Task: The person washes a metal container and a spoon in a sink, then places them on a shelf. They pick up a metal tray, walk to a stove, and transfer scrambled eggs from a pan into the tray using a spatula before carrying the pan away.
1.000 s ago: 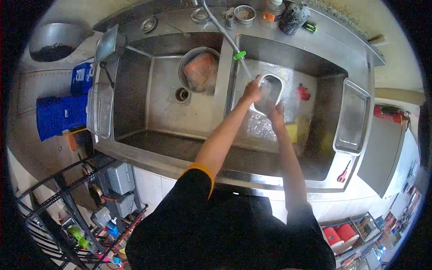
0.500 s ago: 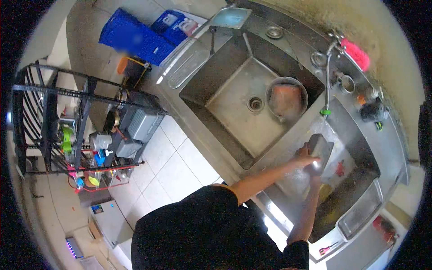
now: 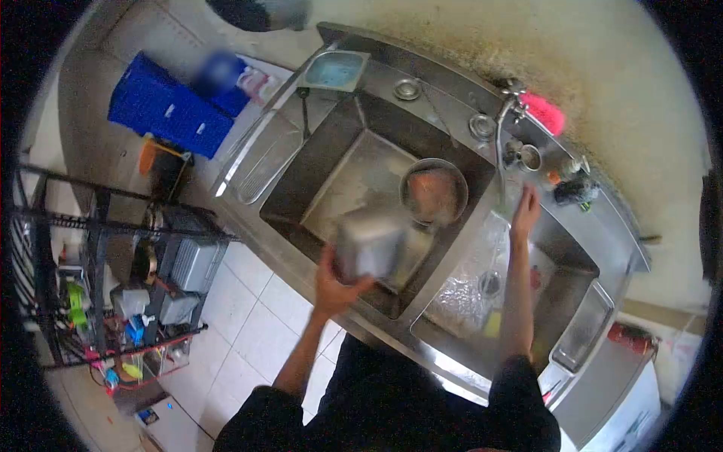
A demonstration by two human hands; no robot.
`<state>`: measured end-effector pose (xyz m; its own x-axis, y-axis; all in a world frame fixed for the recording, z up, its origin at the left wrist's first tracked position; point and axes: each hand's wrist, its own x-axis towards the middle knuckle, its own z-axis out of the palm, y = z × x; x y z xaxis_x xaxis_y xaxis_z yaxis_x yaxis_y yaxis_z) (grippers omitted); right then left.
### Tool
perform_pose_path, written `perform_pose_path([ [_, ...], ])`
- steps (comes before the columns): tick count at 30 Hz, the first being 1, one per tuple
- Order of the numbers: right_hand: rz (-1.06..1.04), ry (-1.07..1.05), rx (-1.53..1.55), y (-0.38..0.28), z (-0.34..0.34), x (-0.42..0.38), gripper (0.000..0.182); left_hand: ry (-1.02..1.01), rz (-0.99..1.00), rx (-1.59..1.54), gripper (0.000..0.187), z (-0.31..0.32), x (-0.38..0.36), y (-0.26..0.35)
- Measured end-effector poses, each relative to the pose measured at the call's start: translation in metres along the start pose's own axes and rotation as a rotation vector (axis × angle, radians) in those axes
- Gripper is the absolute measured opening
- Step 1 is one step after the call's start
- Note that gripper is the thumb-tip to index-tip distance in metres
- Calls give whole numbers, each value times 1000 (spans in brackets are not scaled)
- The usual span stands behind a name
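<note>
Left hand (image 3: 331,290) gripped steel container (image 3: 369,245) over left basin (image 3: 354,173); right hand (image 3: 526,212), fingers spread, empty, reached toward faucet (image 3: 501,143) across divider.

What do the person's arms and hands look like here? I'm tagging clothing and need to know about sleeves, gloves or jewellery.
Both forearms are bare from about the elbow down. The left hand and the right hand wear no gloves. Black sleeves cover the upper arms, part of a black top. No watch, ring or bracelet is visible, though the view is too blurred and small to rule out small items.
</note>
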<state>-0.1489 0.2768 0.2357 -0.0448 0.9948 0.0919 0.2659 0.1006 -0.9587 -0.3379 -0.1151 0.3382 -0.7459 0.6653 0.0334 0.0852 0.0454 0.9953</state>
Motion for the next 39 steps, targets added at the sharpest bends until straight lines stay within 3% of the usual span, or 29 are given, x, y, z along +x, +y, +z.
perform_pose_path([
  [1,-158,-191,55,30,13,56,37,120,-33,82,86,-31,-7,-26],
  [2,-225,-194,319,-32,41,64,45,143,-109,51,85,-60,-6,-24],
  [3,-264,-221,298,-77,56,72,50,165,-187,24,84,-85,-5,-21],
  [5,-516,-222,213,-61,86,122,51,209,-140,87,83,-121,-7,-8],
  [7,-484,-172,31,-42,92,144,47,393,-313,55,82,-153,-17,-2],
  [9,-475,-117,-139,-46,87,147,46,344,-241,24,84,-188,-22,-9],
  [11,-268,-215,-197,-61,82,149,45,398,-327,55,81,-218,-20,-21],
  [13,-312,-152,-349,-56,82,171,49,385,-324,7,78,-227,-8,-16],
  [15,-22,-269,-434,-66,75,177,50,377,-321,-43,75,-227,1,-17],
  [16,78,-260,-326,-64,72,174,54,439,-365,-77,72,-228,2,-24],
  [17,82,-248,-327,-61,66,165,54,502,-406,-111,69,-228,5,-28],
  [21,-70,724,-247,-18,56,135,47,359,-356,-149,67,-209,37,-16],
  [22,-68,736,-237,-5,67,140,47,341,-364,-185,65,-201,42,-11],
  [24,-721,646,-379,3,92,129,46,298,-352,-271,61,-194,49,-18],
  [26,22,88,-559,-37,127,117,52,233,-367,-227,62,-193,53,-22],
  [29,-34,286,144,-59,93,93,57,122,-407,-139,64,-196,64,-43],
  [31,-215,190,135,-69,106,84,60,178,-448,-222,68,-186,66,-42],
  [33,-171,-27,26,-91,111,82,61,177,-392,-189,71,-164,72,-28],
  [34,-2,-81,155,-103,99,76,61,186,-454,-186,71,-171,71,-39],
  [39,8,8,220,-83,62,79,60,201,-492,-163,68,-173,69,-58],
])
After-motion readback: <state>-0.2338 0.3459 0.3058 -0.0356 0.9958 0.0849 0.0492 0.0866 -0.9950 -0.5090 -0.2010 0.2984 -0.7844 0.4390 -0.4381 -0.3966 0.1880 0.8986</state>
